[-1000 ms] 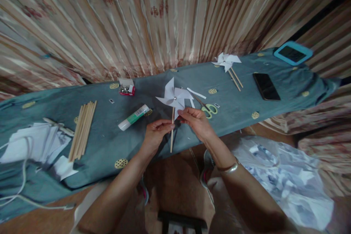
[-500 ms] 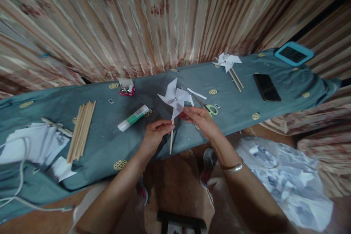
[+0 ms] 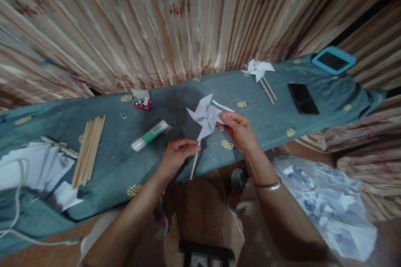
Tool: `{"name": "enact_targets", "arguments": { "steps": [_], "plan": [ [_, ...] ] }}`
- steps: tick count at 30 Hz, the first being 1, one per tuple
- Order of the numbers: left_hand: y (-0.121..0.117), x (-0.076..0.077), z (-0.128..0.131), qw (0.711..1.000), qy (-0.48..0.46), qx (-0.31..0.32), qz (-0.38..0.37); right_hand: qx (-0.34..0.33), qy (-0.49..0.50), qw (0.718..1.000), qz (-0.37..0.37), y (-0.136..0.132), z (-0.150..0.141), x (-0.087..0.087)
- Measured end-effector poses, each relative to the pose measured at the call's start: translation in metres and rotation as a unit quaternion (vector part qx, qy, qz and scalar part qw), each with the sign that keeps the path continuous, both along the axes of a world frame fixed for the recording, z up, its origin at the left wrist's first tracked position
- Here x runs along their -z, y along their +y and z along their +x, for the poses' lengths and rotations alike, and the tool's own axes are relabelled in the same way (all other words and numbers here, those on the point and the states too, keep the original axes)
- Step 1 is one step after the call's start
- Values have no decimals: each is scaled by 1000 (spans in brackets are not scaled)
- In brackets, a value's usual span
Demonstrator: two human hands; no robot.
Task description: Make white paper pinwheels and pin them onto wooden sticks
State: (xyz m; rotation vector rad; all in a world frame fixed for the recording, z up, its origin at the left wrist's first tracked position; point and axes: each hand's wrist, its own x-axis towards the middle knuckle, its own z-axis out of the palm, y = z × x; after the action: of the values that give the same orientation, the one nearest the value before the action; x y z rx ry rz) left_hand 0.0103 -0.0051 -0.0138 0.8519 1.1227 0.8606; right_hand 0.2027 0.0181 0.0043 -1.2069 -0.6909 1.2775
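Note:
A white paper pinwheel [image 3: 204, 119] with a silver pin at its centre is held up over the table. My left hand [image 3: 180, 152] pinches its wooden stick [image 3: 194, 166] just below the blades. My right hand [image 3: 238, 130] has thumb and fingers closed on the blade at the right. Behind the right hand lies a white paper strip [image 3: 223, 106]; the scissors are hidden there. Left of the pinwheel rests a green and white glue stick [image 3: 149, 135]. Beyond it stands a small red and white box [image 3: 142, 101] of silver pins.
Wooden sticks [image 3: 89, 150] lie at left beside white paper sheets [image 3: 34, 164] and a pen [image 3: 59, 146]. Finished-looking pinwheels [image 3: 258, 69], a black phone [image 3: 303, 99] and a blue-framed clock [image 3: 333, 59] are at right. A plastic bag of paper scraps [image 3: 328, 204] sits below the table edge.
My right hand has moved up and right onto the right-hand blade. The pinwheel has tilted rightward, its stick now leaning. My left hand stays on the stick.

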Motion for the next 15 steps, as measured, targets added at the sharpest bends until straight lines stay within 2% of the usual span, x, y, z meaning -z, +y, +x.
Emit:
{"name": "enact_targets", "arguments": {
  "steps": [8,15],
  "plan": [
    [0,-3,0,1000,14,-6,14,-10,-5,1000,1,-2,-1,3],
    [-1,1,-1,999,17,-19,23,-26,-13,1000,7,-6,-4,4]
  ]
}}
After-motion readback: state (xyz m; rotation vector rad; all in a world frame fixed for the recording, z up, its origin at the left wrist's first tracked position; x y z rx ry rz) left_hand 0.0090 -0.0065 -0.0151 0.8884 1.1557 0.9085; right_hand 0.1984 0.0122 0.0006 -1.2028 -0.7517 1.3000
